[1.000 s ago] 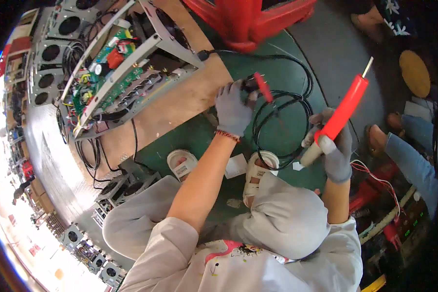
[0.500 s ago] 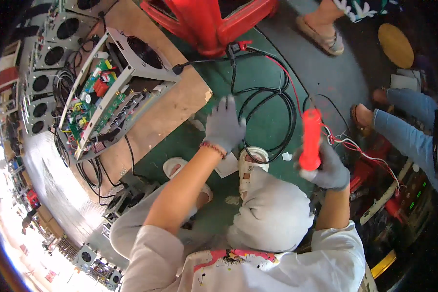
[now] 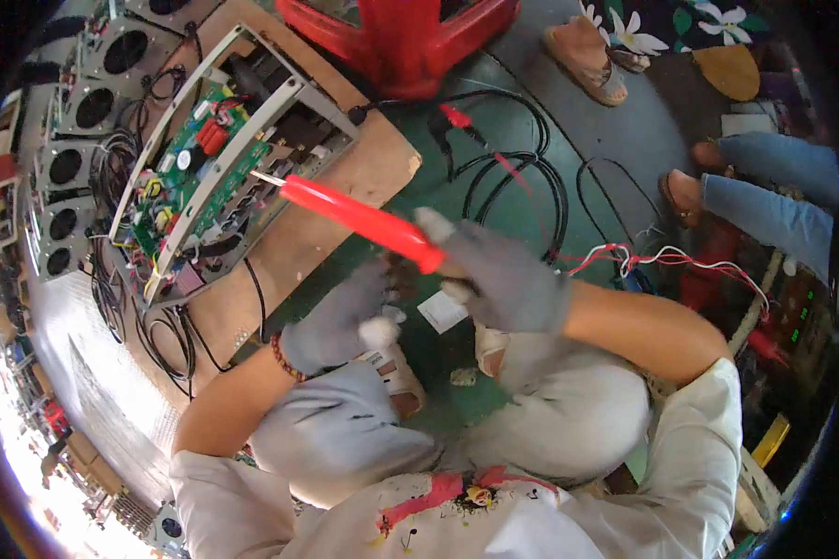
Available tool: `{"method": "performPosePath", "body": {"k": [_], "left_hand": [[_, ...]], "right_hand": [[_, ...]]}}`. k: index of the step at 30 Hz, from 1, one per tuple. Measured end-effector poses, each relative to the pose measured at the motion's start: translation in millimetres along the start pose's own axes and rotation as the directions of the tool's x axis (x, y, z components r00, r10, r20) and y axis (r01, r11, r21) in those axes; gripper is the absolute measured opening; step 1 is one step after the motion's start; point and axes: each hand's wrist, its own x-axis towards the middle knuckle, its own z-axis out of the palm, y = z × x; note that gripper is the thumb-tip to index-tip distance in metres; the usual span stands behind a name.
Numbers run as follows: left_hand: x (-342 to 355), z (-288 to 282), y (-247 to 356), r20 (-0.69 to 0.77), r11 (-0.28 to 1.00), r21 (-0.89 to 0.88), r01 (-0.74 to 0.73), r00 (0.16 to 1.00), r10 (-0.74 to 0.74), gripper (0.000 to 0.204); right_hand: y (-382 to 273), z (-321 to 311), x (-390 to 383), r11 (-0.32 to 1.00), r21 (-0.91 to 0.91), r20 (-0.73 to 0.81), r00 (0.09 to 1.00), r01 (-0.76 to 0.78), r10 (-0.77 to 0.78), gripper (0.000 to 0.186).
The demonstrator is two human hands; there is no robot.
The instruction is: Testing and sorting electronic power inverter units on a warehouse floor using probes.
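Observation:
My gloved right hand [image 3: 503, 279] is closed on a red handled probe [image 3: 354, 216], its metal tip pointing up-left over the open electronic unit [image 3: 196, 177] with green circuit boards. My gloved left hand [image 3: 340, 317] is low over my left knee, below the probe, blurred, with thumb and fingers apart and nothing clearly held. A black and red clamp [image 3: 452, 126] on a lead lies beside coiled black cable [image 3: 555, 200] on the green floor.
The unit sits on a wooden board [image 3: 382, 172], with fan-fronted units [image 3: 75, 168] and cables at left. A red plastic stool [image 3: 391, 47] is at top. At right are another person's jeans-clad legs [image 3: 764, 205], a sandalled foot [image 3: 587, 65] and red-white wires [image 3: 667, 256].
The black-red clamp left my left hand, which then moved down toward my knee. My right hand swung the probe from upright at the right to lying leftward across the middle.

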Motion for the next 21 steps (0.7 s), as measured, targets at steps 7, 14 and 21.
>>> {"method": "performPosePath", "body": {"k": [7,14,21], "left_hand": [[-97.5,10.8,59.4,-0.426,0.993,0.121,0.013,0.904,0.04,0.043],[-170.5,-14.4,66.7,-0.036,0.901,0.422,-0.101,0.991,0.129,0.051],[-183.2,-69.6,11.6,-0.474,0.974,-0.166,-0.151,0.879,0.055,0.05]], "right_hand": [[-69.9,77.7,24.4,0.903,0.288,-0.242,0.937,0.317,-0.252,0.081],[-109.1,118.5,10.6,0.644,0.764,0.172,0.947,0.046,-0.272,0.049],[-101.3,185.9,45.9,0.671,0.74,0.173,0.976,-0.038,-0.136,0.04]]}}
